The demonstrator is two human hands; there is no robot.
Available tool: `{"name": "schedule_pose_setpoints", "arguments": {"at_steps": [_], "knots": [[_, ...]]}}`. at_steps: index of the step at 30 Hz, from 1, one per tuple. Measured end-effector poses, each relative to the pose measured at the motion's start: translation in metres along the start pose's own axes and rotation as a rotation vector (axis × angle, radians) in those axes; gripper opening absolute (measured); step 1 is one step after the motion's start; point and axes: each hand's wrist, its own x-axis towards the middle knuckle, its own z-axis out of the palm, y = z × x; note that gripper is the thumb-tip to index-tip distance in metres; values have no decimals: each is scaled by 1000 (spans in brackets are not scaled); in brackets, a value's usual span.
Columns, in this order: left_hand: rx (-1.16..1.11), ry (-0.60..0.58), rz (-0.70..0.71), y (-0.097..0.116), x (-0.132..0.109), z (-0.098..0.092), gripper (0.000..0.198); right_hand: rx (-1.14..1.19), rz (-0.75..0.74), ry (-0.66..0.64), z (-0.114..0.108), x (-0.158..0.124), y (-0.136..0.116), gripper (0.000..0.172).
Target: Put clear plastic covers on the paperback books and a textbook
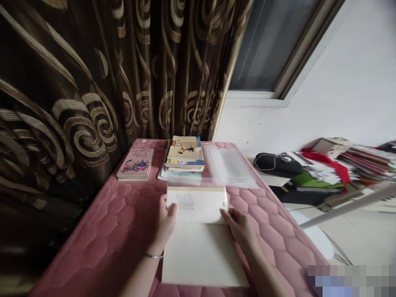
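My left grip (pixel 166 215) and right grip (pixel 239 225) hold an open book (pixel 199 235) by opposite edges over the pink quilted mattress (pixel 108 225); uneven pulling could crease it, a forward shove rumple the clear plastic sheets (pixel 230 167).

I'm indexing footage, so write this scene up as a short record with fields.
Left hand: grips left edge of open book
Right hand: grips its right edge
Surface: pink quilted surface
Beyond: stack of books, clear plastic sheets to its right
Left of stack: pink-covered book
Backdrop: dark patterned curtain
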Motion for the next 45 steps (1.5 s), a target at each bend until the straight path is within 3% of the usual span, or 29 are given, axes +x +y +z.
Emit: {"name": "schedule_pose_setpoints", "arguments": {"at_steps": [8, 15, 24, 34, 40, 45], "knots": [[-16, 26, 9, -9, 2, 1, 39, -112, -25, 23, 0, -2, -3, 46], [-81, -163, 1, -3, 5, -9, 38, -155, -24, 63, -2, 3, 7, 48], [-53, -50, 4, -9, 6, -3, 35, -164, -39, 38, -1, 2, 5, 49], [46, -5, 2, -7, 3, -1, 31, -155, -40, 45, 0, 2, 1, 51], [35, 23, -16, -11, 3, 0, 33, -122, -22, -124, -16, 2, -12, 46], [59, 31, -8, -7, 2, 1, 30, -180, -23, -36, -12, 4, -7, 46]]}}
